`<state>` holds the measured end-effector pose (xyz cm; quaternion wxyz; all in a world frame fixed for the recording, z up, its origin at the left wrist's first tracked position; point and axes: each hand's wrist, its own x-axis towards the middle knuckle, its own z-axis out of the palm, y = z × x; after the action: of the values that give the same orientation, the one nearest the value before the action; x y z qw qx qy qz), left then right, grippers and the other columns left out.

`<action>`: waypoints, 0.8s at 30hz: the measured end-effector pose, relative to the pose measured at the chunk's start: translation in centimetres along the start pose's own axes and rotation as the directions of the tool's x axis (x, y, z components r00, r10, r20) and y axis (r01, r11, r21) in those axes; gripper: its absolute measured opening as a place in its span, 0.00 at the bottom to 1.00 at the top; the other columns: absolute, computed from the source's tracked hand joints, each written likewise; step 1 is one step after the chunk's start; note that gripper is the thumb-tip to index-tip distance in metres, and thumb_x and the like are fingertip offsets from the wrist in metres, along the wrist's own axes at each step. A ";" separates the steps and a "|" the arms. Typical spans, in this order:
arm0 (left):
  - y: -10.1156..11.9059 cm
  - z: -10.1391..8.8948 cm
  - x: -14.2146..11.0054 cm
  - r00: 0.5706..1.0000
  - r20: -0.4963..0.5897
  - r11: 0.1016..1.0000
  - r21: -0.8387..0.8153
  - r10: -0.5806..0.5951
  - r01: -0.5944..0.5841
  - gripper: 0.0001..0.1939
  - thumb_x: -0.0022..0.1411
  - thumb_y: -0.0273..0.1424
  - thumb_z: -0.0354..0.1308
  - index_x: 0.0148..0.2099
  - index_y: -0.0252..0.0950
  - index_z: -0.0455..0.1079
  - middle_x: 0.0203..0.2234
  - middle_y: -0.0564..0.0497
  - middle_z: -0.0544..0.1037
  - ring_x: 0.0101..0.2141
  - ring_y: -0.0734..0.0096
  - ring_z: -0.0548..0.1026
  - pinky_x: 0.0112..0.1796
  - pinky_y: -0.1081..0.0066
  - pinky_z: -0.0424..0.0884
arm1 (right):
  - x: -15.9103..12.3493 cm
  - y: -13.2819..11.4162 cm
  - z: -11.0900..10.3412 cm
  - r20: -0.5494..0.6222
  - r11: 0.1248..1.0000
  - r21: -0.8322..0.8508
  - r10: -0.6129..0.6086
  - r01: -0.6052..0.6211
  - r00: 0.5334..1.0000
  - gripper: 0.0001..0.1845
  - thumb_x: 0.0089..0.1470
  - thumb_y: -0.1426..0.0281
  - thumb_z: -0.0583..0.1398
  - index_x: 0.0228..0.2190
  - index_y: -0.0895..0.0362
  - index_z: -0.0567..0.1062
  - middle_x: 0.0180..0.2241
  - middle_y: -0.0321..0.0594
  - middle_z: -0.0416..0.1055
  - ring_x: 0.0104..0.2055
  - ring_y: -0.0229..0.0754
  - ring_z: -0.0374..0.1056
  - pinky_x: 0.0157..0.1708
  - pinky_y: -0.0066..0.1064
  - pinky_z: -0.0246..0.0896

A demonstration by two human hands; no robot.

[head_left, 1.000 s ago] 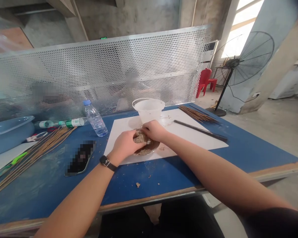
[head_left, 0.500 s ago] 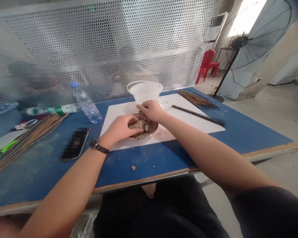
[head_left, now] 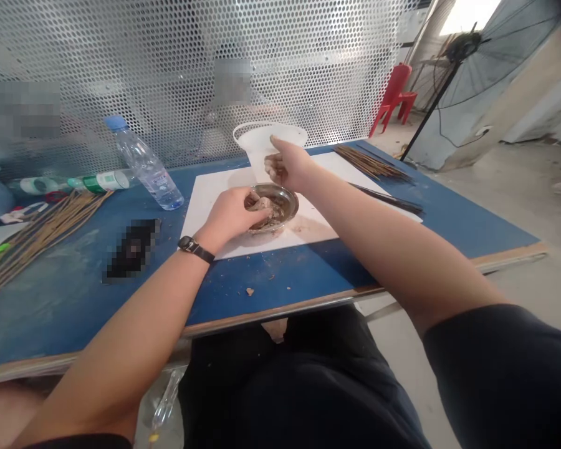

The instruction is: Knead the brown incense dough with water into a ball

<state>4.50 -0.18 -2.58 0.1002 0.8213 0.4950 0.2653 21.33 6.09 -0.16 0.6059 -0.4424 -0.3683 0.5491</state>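
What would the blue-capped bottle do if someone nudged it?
The blue-capped bottle would probably tip easily, being tall and narrow. Its round body might then roll across the blue table. Its clear, thin-looking plastic would likely give under a squeeze.

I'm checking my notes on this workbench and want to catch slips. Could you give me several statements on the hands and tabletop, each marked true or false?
1. The left hand is on a pale, rough lump in the round metal bowl. True.
2. The right hand is down inside the bowl. False: it is raised, in front of the translucent white plastic bucket.
3. The black wristwatch is on the right wrist. False: the left.
4. Thin brown sticks lie on both sides of the white sheet. True.
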 end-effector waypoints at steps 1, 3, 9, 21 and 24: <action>-0.1 -0.1 0.0 1.000 0.007 1.000 -0.012 0.006 -0.006 0.18 0.53 0.46 0.68 0.37 0.38 0.75 0.34 0.47 0.81 0.33 0.60 0.76 0.34 0.65 0.69 | 0.5 -0.1 -0.1 -0.015 1.000 0.014 0.022 -0.022 1.000 0.18 0.63 0.56 0.61 0.28 0.54 0.65 0.17 0.31 0.58 0.21 0.36 0.60 0.18 0.24 0.59; -0.2 -0.1 0.0 1.000 0.008 0.999 -0.030 0.015 -0.015 0.15 0.56 0.44 0.66 0.38 0.38 0.76 0.34 0.48 0.82 0.33 0.62 0.76 0.36 0.65 0.70 | 1.3 -0.3 -0.1 -0.032 0.996 0.038 0.077 -0.076 0.997 0.18 0.63 0.58 0.61 0.27 0.53 0.63 0.17 0.30 0.55 0.21 0.35 0.59 0.17 0.24 0.57; -0.4 -0.5 -0.1 0.997 -0.035 0.997 -0.013 0.075 -0.076 0.13 0.59 0.40 0.62 0.40 0.36 0.77 0.38 0.46 0.82 0.37 0.61 0.77 0.40 0.64 0.71 | 0.8 -0.4 0.0 -0.048 0.990 0.057 0.132 -0.130 0.990 0.14 0.61 0.65 0.59 0.27 0.54 0.63 0.20 0.33 0.59 0.22 0.35 0.62 0.17 0.22 0.55; -1.8 -1.7 -0.2 0.977 0.043 0.977 0.023 0.210 -0.212 0.16 0.61 0.41 0.61 0.44 0.36 0.77 0.39 0.46 0.81 0.39 0.61 0.77 0.42 0.64 0.72 | 0.7 0.0 -1.5 -0.080 0.980 0.195 0.045 -0.029 0.996 0.13 0.55 0.75 0.58 0.25 0.52 0.58 0.17 0.29 0.54 0.24 0.35 0.67 0.24 0.21 0.69; -1.6 -1.6 -0.2 0.974 0.066 0.975 0.026 0.217 -0.219 0.14 0.61 0.40 0.60 0.44 0.36 0.78 0.38 0.46 0.80 0.37 0.62 0.77 0.41 0.64 0.72 | 0.8 0.1 -1.7 -0.104 0.981 0.194 0.050 -0.029 0.993 0.12 0.53 0.75 0.58 0.25 0.52 0.58 0.15 0.30 0.54 0.22 0.37 0.67 0.19 0.21 0.65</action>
<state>2.35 0.33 -2.00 0.0726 0.8801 0.4029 0.2407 22.95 6.61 -0.88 0.6539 -0.4182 -0.2714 0.5691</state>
